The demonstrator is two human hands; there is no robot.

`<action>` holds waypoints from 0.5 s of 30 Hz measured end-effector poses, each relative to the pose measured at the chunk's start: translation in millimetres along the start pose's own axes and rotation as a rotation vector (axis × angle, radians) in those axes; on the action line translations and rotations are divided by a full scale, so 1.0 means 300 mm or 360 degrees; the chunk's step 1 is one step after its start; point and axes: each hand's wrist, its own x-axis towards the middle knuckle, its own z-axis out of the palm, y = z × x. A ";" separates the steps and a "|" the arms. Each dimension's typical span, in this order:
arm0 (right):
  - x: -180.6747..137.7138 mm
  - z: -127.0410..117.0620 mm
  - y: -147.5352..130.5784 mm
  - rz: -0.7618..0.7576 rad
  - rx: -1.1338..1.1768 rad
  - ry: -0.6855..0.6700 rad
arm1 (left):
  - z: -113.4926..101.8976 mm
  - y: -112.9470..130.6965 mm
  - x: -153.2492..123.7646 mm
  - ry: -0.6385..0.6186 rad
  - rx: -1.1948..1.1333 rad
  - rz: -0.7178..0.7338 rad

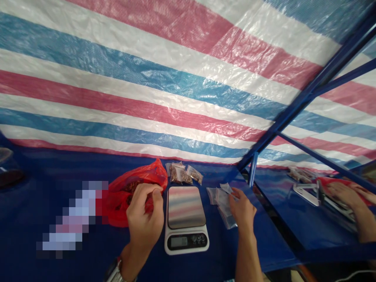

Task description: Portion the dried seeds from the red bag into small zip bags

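Red plastic bag (129,196), one only, lies open on the blue table (44,184) just left of the single white kitchen scale (186,219), brown pieces showing in its mouth. The left hand (145,219), a watch (114,272) on its wrist, sits at the bag's near edge, fingers curled narrow against the thumb at the opening; whether they pinch the plastic or the contents cannot be told. Behind the scale, a cluster of small filled packets (183,174), at least three, lies close to the bag's far tip, apart from both hands. Right of the scale, one loose pile of empty clear bags (219,197) lies under the right hand (242,209), whose fingers rest spread on the top sheets; whether it grips one cannot be told. The scale's plate stands bare between the two hands. A striped tarp (176,78) of red, white and blue hangs behind. Beyond a blue metal frame (308,92) at far right, another person's hand (346,195) rests on a neighbouring table.
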 end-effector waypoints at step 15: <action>-0.262 -0.110 -0.313 0.0001 0.2195 -0.1209 | 0.116 0.068 -0.046 -0.0871 -0.0913 -0.1240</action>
